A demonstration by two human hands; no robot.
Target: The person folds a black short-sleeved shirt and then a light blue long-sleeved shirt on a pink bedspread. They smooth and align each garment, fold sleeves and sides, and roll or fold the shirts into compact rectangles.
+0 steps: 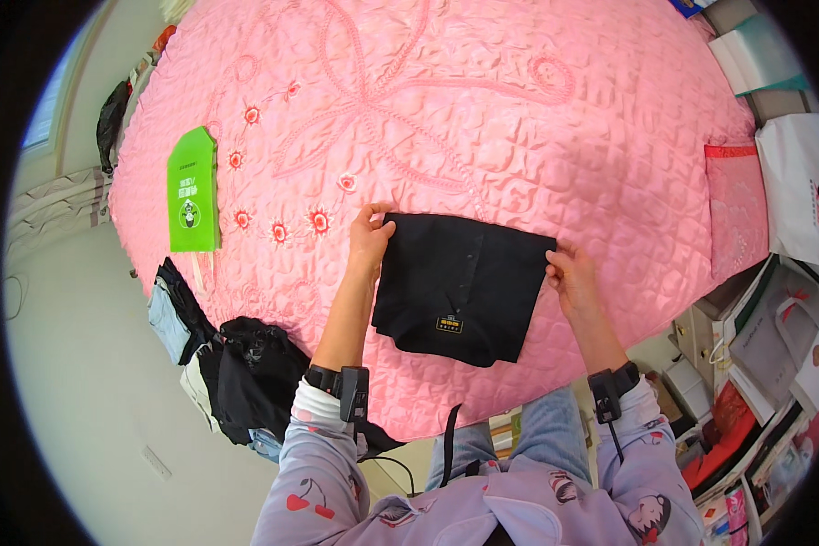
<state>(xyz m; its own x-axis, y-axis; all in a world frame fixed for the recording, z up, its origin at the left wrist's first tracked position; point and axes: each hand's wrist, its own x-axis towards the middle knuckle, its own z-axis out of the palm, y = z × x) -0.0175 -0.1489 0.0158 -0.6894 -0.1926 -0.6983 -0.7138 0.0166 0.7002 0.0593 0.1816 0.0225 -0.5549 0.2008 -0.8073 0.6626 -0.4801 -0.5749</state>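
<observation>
Pink quilt (628,118) running past top edge. Folded black garment (428,273) hiding quilt beneath. Left sleeve (318,455) covering part of clothes pile (255,382). Lilac jacket (409,514) leaving through bottom edge (hiding upper jeans (551,432) too).

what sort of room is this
Probably a bedroom: the broad pink quilted cover looks like bedding, clothes are heaped by its left edge, and there's a folded black garment too.

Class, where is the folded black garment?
In the head view, the garment is near centre, between the left hand and right hand, over the pink quilt.
</observation>
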